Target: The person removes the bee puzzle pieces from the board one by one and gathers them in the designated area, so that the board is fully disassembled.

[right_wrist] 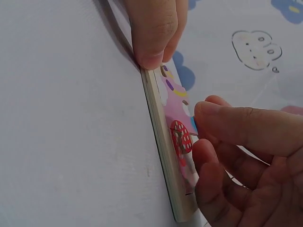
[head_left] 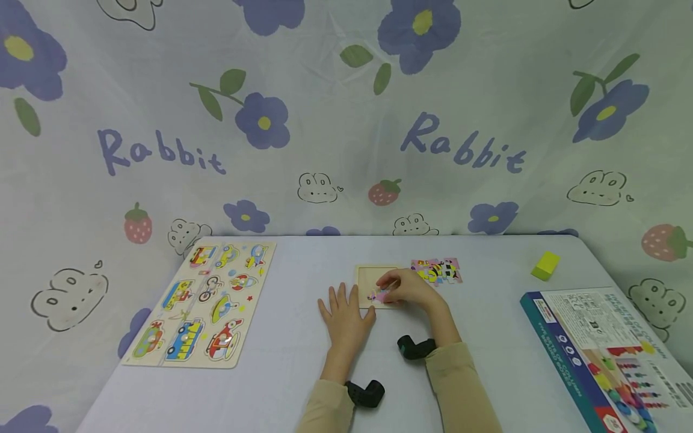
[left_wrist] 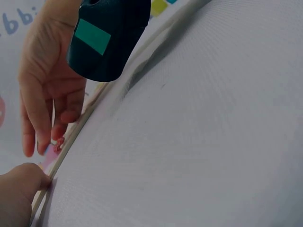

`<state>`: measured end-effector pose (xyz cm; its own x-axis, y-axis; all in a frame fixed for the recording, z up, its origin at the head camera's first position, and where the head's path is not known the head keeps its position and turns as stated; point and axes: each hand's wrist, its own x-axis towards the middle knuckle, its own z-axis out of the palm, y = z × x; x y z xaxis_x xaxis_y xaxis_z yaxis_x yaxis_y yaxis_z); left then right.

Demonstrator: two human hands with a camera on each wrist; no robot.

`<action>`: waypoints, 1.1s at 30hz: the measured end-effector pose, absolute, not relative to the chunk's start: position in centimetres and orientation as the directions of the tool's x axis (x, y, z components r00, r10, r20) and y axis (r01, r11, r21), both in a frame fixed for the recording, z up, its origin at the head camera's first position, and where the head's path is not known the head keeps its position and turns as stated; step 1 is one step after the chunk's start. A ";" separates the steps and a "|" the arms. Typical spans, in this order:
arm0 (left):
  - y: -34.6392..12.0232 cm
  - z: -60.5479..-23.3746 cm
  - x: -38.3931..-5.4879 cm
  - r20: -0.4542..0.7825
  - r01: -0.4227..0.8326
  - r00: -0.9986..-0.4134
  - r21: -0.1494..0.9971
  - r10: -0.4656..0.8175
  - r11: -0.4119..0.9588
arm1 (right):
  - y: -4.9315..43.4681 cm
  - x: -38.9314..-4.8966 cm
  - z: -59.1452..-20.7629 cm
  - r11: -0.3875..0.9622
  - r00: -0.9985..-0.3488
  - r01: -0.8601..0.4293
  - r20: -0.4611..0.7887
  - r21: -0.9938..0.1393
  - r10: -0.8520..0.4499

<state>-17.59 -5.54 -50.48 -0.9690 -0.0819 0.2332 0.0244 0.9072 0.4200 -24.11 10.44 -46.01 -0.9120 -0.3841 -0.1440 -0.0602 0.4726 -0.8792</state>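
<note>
A small wooden puzzle tray (head_left: 364,278) lies mid-table, with pink picture pieces (right_wrist: 176,101) in its near part, one showing a red polka-dot bow. My left hand (head_left: 345,322) rests with fingers spread at the tray's left side, and its thumb touches the near rim in the left wrist view. Over the tray, my right hand (head_left: 414,290) bends its fingers loosely beside the pink pieces. In the right wrist view its thumb and forefinger stand apart, with no piece plainly held between them. More colourful puzzle pieces (head_left: 437,272) lie behind the right hand.
A wooden vehicle puzzle board (head_left: 246,325) lies on the left of the white table. A yellow block (head_left: 545,266) sits at the back right, behind a large printed box (head_left: 590,343). Both wrists wear black camera mounts (head_left: 368,394).
</note>
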 end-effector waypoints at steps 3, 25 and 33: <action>-5.5 -50.5 -17.6 0.239 0.026 -0.968 0.419 -0.082 0.908 | 10.4 -24.1 -46.0 0.481 -0.915 -0.072 -0.134 -0.874 -0.381; -5.5 -50.6 -17.5 0.257 0.034 -0.963 0.420 -0.083 0.907 | 11.7 -24.6 -46.2 0.414 -0.923 -0.071 -0.097 -0.908 -0.372; -5.5 -50.4 -17.5 0.275 0.040 -0.958 0.400 -0.079 0.916 | 13.4 -24.7 -46.1 0.433 -0.950 -0.034 -0.106 -0.901 -0.295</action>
